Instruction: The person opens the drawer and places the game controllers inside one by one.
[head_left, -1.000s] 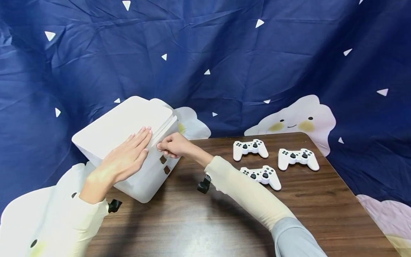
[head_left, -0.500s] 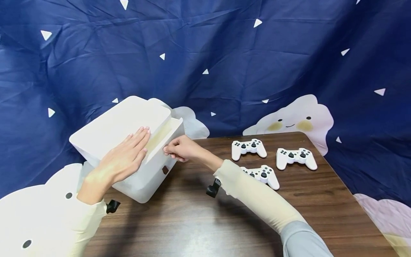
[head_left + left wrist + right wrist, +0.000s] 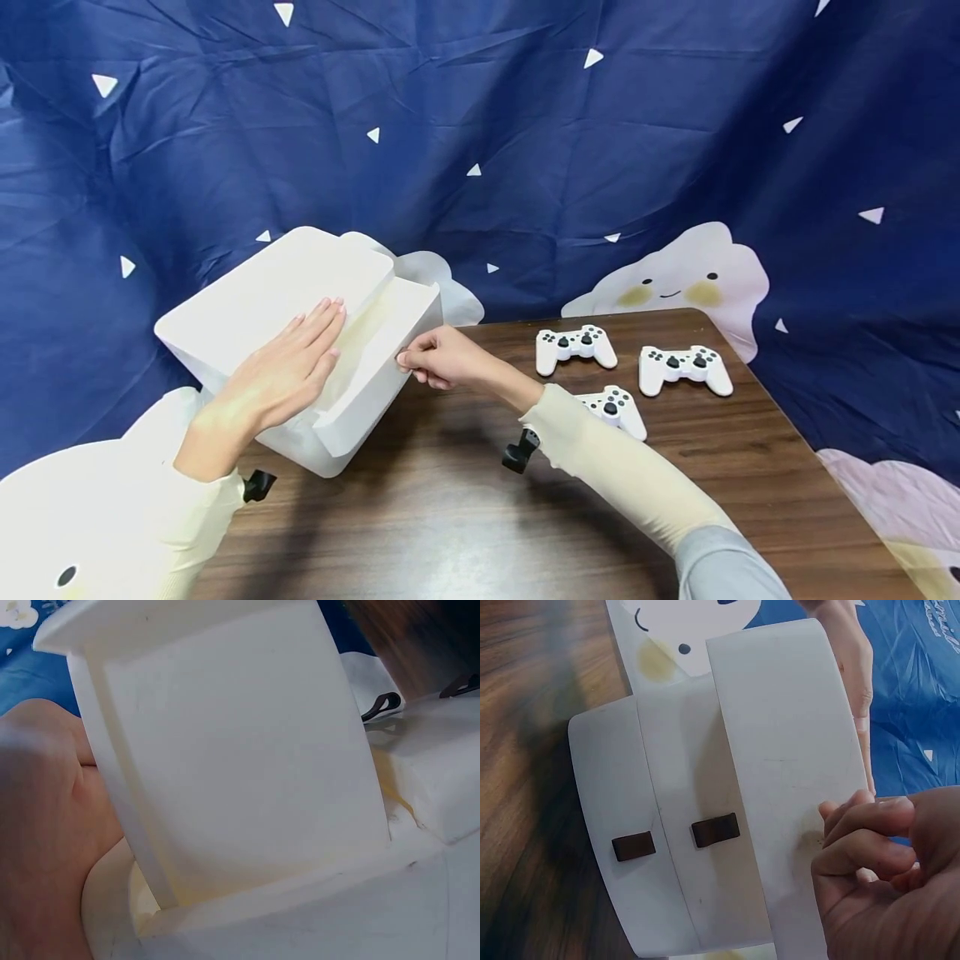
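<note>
A white drawer unit (image 3: 262,287) stands on the left of the table in the head view. Its top drawer (image 3: 363,342) is pulled partway out, and the left wrist view looks down on the bare white drawer floor (image 3: 232,757). My left hand (image 3: 281,367) lies flat on top of the unit with its fingers straight. My right hand (image 3: 446,358) pinches at the middle of the drawer front (image 3: 780,742); the fingers hide what is between them. Below, two closed drawers carry brown pull tabs, an upper tab (image 3: 715,829) and a lower tab (image 3: 634,846).
Three white game controllers sit on the wooden table (image 3: 465,517) to the right: a back controller (image 3: 576,348), a right controller (image 3: 685,371) and a front controller (image 3: 626,412) partly covered by the right sleeve. A blue cloth (image 3: 480,125) with cloud prints hangs behind.
The top drawer has slid out toward the right, from a narrow gap to a wide opening. My right hand has moved right with it, while the left hand has stayed on the unit's top.
</note>
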A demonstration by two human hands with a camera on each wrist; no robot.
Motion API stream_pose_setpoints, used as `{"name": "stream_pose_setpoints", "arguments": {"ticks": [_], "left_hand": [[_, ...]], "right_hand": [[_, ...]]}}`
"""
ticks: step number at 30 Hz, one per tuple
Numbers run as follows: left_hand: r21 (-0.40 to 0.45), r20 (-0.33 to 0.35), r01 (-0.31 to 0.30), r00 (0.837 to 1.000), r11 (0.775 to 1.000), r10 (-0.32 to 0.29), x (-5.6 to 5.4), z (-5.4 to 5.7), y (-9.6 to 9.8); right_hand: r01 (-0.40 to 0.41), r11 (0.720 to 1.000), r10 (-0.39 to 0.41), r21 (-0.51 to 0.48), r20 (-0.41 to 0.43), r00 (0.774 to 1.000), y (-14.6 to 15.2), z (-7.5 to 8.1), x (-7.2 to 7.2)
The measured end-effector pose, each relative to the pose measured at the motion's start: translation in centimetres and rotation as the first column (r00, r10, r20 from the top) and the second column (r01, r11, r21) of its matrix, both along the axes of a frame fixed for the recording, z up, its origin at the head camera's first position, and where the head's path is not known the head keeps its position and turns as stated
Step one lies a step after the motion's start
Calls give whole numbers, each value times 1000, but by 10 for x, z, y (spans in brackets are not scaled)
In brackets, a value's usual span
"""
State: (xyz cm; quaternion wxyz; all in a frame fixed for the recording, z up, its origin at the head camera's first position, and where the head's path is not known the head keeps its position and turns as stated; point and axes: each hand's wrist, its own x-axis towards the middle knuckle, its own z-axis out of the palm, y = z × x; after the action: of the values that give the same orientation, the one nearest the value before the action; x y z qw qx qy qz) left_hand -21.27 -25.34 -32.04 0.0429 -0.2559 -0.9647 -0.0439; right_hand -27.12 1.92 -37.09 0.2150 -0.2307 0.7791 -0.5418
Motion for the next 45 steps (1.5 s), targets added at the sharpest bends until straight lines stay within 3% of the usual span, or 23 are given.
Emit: {"name": "stream_pose_setpoints", "arguments": {"ticks": [33, 45], "left_hand": [[-8, 25, -32, 999, 999, 32, 1, 2, 1], [-4, 22, -26, 999, 1000, 26, 1, 1, 2]], "right_hand": [[-27, 999, 28, 39, -10, 1000, 40, 5, 26], [5, 999, -5, 40, -17, 1000, 45, 3, 26]]}}
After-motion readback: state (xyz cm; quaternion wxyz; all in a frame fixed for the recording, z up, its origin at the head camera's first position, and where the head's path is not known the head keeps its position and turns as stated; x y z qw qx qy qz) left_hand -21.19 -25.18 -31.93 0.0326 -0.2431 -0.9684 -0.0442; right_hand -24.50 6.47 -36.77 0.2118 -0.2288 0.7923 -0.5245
